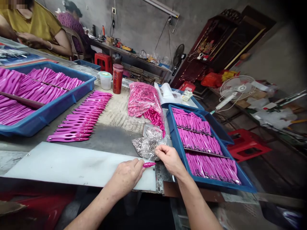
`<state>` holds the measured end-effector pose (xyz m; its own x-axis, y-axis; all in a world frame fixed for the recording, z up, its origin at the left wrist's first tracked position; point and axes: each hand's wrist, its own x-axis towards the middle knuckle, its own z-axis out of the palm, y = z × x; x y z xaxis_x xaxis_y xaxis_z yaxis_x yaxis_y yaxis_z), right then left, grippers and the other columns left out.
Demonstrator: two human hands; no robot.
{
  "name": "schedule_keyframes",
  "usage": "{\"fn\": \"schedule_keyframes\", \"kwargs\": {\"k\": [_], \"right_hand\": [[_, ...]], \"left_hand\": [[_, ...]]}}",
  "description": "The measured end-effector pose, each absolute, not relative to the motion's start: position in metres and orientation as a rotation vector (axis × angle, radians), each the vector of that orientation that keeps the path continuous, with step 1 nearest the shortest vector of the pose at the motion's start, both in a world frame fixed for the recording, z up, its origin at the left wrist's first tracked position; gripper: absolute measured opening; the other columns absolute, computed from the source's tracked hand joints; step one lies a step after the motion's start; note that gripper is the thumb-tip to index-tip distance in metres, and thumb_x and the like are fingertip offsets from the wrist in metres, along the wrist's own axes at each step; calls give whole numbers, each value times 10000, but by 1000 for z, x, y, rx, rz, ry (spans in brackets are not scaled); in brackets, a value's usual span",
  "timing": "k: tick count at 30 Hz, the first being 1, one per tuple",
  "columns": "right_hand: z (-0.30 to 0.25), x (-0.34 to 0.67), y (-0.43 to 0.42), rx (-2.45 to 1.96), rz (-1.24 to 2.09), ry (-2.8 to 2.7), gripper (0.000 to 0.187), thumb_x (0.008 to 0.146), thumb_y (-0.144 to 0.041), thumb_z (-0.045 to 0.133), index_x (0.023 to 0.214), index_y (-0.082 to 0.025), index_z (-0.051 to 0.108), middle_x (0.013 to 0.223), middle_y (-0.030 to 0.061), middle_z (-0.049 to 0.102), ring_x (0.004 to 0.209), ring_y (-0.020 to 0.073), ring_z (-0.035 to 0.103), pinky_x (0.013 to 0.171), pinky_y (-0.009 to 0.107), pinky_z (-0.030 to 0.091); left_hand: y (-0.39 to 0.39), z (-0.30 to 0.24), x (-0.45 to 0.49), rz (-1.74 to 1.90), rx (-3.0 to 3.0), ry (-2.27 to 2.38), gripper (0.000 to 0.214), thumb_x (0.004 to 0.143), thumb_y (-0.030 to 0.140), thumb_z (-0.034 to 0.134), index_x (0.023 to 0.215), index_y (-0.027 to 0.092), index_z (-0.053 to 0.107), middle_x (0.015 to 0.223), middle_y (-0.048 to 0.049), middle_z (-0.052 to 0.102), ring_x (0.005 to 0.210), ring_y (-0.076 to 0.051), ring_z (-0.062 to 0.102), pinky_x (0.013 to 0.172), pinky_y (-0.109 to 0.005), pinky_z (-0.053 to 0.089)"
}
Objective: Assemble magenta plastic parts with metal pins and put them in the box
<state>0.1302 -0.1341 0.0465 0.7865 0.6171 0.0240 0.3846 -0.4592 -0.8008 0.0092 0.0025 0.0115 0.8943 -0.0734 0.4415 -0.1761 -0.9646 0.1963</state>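
Left hand [126,177] is gripping a pink piece [149,164], fingers closed. Right hand [169,158] is pinching the clear bag [146,146] of metal parts, just beside the blue tray [177,145] holding pink handles [203,153].

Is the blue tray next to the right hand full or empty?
Nearly full: the blue tray holds three packed rows of pink pieces, beside the right hand.
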Motion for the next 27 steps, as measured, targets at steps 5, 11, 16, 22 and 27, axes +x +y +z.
{"fn": "schedule_keyframes", "kwargs": {"k": [5, 11, 16, 22, 27], "right_hand": [[48, 120, -137, -2013, 459, -741, 184, 752, -270, 470, 605, -159, 484, 559, -44, 400, 546, 96, 374, 521, 211, 302], [59, 103, -137, -2135, 340, -1002, 174, 774, -176, 452, 608, -167, 503, 620, -23, 482, 618, 110, 450, 590, 219, 338], [57, 99, -137, -2202, 308, -1113, 164, 782, -135, 445, 636, -170, 512, 651, -12, 502, 636, 112, 471, 590, 221, 348], [53, 99, -136, -2251, 304, -1181, 170, 782, -117, 440, 631, -170, 497, 648, -9, 498, 634, 115, 469, 582, 221, 350], [53, 98, -135, -2320, 263, -1233, 173, 773, -98, 438, 630, -171, 501, 641, -8, 499, 622, 114, 469, 575, 218, 345]], "left_hand": [[3, 10, 9, 615, 2840, -199, 167, 859, 198, 344, 756, 189, 475, 608, 20, 502, 516, -131, 513, 469, -239, 364], [2, 9, 9, 644, 2823, -198, 183, 866, 214, 339, 748, 184, 475, 600, 19, 493, 512, -125, 503, 469, -234, 354], [0, 10, 9, 652, 2836, -211, 178, 863, 197, 351, 731, 180, 470, 593, 18, 480, 504, -124, 494, 466, -238, 344], [-1, 9, 9, 582, 2904, -221, 142, 846, 166, 379, 728, 186, 456, 605, 14, 485, 519, -144, 508, 477, -259, 359], [0, 3, 8, 564, 2951, -253, 107, 836, 149, 394, 752, 191, 445, 620, 14, 482, 524, -151, 502, 478, -267, 356]]}}
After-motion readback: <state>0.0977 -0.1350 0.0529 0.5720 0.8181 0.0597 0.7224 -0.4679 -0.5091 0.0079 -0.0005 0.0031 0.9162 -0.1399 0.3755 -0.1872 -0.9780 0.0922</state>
